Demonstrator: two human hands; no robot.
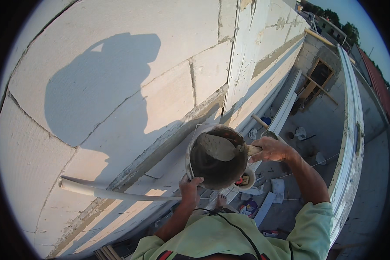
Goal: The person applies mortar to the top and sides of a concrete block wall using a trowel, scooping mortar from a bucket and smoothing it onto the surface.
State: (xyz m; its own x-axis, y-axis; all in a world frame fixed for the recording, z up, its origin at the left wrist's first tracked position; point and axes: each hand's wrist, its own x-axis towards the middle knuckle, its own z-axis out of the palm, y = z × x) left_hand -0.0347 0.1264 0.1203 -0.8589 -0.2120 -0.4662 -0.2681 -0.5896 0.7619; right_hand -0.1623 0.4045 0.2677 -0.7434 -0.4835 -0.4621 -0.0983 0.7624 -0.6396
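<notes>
My left hand (189, 186) grips the near-left rim of a dark, round bucket (210, 167) with a pale outside and a thin wire handle. My right hand (268, 149) is closed on the wooden handle of a trowel (219, 146), whose grey, mortar-smeared blade lies over the bucket's dark interior. A smaller pale bucket (247, 187) with unclear contents sits below on a plank, near my bare foot (222, 199).
A pale block wall (130, 73) rises on my left, with a pipe (86, 187) along it. Long white boards (286, 110) cross below me and another long rail (351, 121) runs at right. Scattered bags (277, 190) and debris lie on the lower floor (312, 130).
</notes>
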